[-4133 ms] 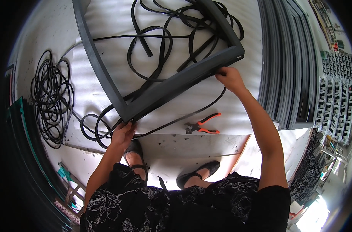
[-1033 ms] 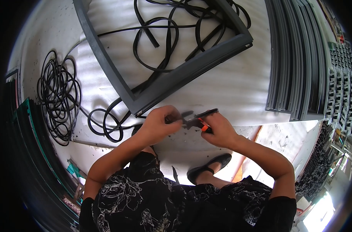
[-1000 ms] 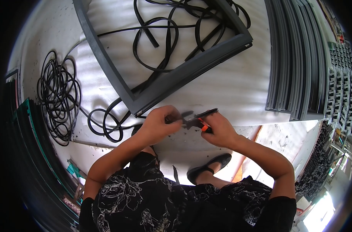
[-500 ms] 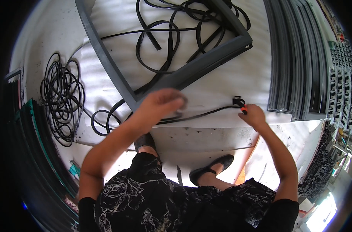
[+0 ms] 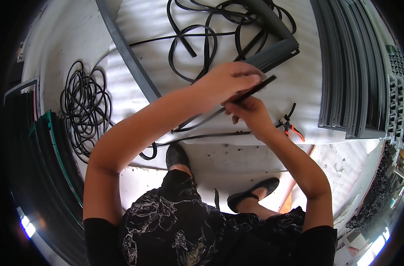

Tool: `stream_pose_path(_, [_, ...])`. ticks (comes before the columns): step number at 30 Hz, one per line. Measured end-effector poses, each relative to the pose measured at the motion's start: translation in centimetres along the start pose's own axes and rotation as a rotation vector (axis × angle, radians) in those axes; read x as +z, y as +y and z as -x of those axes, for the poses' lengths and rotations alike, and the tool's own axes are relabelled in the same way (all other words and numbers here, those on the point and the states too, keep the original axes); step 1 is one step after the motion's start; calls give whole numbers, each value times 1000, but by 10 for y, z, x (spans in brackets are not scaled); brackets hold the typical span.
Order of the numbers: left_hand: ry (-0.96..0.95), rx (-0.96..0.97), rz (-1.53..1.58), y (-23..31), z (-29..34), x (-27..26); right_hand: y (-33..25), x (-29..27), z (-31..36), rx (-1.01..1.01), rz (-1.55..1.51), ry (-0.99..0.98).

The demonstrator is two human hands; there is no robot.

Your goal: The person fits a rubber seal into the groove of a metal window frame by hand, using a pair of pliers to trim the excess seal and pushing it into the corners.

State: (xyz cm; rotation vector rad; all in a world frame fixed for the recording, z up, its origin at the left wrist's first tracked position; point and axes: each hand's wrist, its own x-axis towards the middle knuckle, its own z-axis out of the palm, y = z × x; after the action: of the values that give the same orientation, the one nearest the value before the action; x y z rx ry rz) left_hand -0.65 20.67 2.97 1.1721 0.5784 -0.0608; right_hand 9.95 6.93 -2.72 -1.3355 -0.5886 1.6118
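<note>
Both my hands meet over the lower right corner of a grey metal frame point(image 5: 130, 53), around a black rubber strip point(image 5: 260, 87). My right hand point(image 5: 251, 116) pinches the strip from below, between thumb and fingers. My left hand point(image 5: 233, 82) curls over it from above, its fingertips partly hidden and slightly blurred; the strip's cut end sticks out past them to the upper right. From my hands the strip trails down and left toward the frame's near corner. Beside my right wrist lie red-handled cutting pliers point(image 5: 288, 125) on the white sheet, with a black strip at their jaws.
Loops of black strip point(image 5: 205, 53) lie inside the frame. A tangled coil point(image 5: 85, 111) of it sits at the left. Long grey profiles point(image 5: 350, 71) are stacked on the right, near dark profiles point(image 5: 46, 155) at far left. My feet stand by the sheet's near edge.
My right hand has let go of the pliers and moved up and left to the strip. My left hand has moved right and up to meet it. The view has shifted slightly.
</note>
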Motion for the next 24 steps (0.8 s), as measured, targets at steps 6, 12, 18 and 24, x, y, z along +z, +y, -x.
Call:
stream_pose_path(6, [342,122,-496,-84,45,-28,8,-9,-1,53,-7,303])
stream_pose_path(12, [465,90,-791,-147,83,-3,14,-12,-14,81,-80,432])
stream_pose_path(18, [540,121,-827,-158,81,-6,9,-35,-29,123,-346,442])
stream_pose_path(24, [495,110,-799,-154,80,-11,15,-63,-42,100,-481,366])
